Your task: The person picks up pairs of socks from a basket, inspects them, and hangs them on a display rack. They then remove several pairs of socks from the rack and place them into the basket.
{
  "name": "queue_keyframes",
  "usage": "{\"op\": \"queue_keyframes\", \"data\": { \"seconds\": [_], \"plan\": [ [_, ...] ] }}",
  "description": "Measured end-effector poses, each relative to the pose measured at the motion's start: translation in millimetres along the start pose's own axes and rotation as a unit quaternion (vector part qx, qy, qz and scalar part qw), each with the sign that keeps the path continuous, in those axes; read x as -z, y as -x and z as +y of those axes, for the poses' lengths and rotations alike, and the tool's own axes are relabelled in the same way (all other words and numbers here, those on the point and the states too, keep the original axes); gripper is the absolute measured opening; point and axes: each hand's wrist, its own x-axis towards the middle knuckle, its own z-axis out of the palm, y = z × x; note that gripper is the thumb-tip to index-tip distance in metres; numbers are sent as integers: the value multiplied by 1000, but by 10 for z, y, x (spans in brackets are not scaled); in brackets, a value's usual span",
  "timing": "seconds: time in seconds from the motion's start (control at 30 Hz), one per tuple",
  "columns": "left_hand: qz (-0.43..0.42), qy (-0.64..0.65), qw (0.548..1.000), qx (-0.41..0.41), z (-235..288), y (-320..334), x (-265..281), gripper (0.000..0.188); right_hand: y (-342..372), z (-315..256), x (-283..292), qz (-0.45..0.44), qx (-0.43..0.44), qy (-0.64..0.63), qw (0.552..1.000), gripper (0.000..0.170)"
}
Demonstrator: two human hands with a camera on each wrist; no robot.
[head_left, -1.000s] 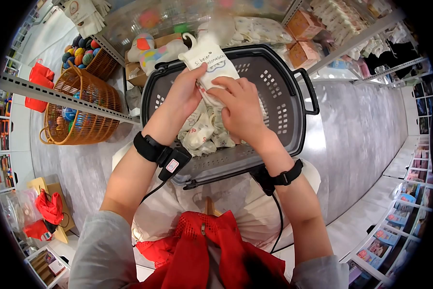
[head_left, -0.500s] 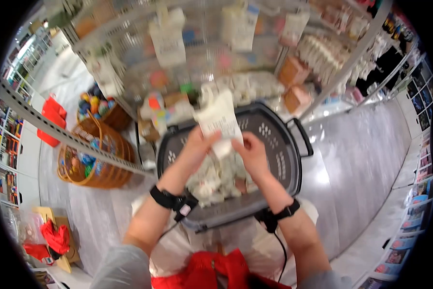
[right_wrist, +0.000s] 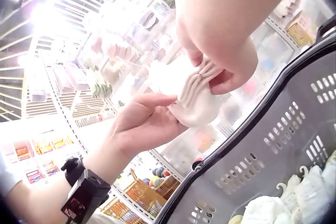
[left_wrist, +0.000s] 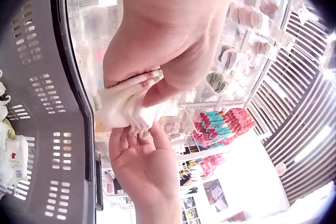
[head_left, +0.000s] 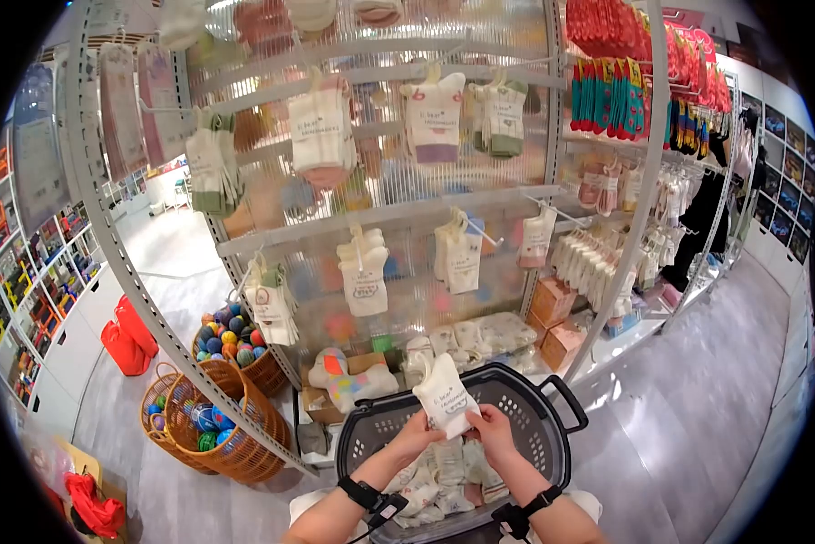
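A bundle of white folded socks (head_left: 446, 396), printed with dark lettering and a small drawing, is held up over the shopping basket (head_left: 566, 471). My left hand (head_left: 413, 437) pinches the bundle's lower left side. At its lower right corner my right hand (head_left: 495, 435) pinches it between thumb and fingers. Several layered folds of the socks (right_wrist: 197, 95) show between the two hands in the right wrist view. More white sock bundles (head_left: 439, 490) lie in a heap at the bottom of the grey basket, partly hidden by the hands.
Socks hang on hooks on the rack ahead, including a white pair (head_left: 362, 272) and a purple-banded pair (head_left: 436, 118). A slanting metal post (head_left: 145, 272) stands at left, by wicker baskets (head_left: 244, 453) of balls. Plush toy (head_left: 353, 379) and cardboard boxes (head_left: 566, 340) sit behind the shopping basket.
The head view has tilted up, bringing the hanging socks into sight. The right hand has moved from lying over the front of the sock bundle to its lower right corner.
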Motion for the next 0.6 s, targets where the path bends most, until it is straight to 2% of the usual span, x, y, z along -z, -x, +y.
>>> {"op": "queue_keyframes", "data": {
  "seconds": [0.1,0.17,0.23,0.27,0.4,0.5,0.6],
  "plan": [
    [-4,0,1000,26,-34,-34,75,51,-15,-38,58,-11,-4,-20,1000,20],
    [2,-13,1000,7,-35,-22,53,44,-7,-65,87,-15,-17,-29,999,21],
    [31,-36,999,5,84,51,-18,42,-12,-70,82,-35,-35,-30,998,20],
    [48,-54,997,-22,53,46,-12,33,11,-88,52,-35,-39,-34,998,19],
    [102,-59,992,-37,-144,-93,92,25,14,-67,54,-55,-41,6,998,17],
    [107,-60,991,-47,-78,-83,69,27,-2,-67,52,-50,-61,-17,997,17],
    [125,-127,982,-57,88,-23,29,25,-29,-74,59,-86,-80,-99,988,15]
  ]
}}
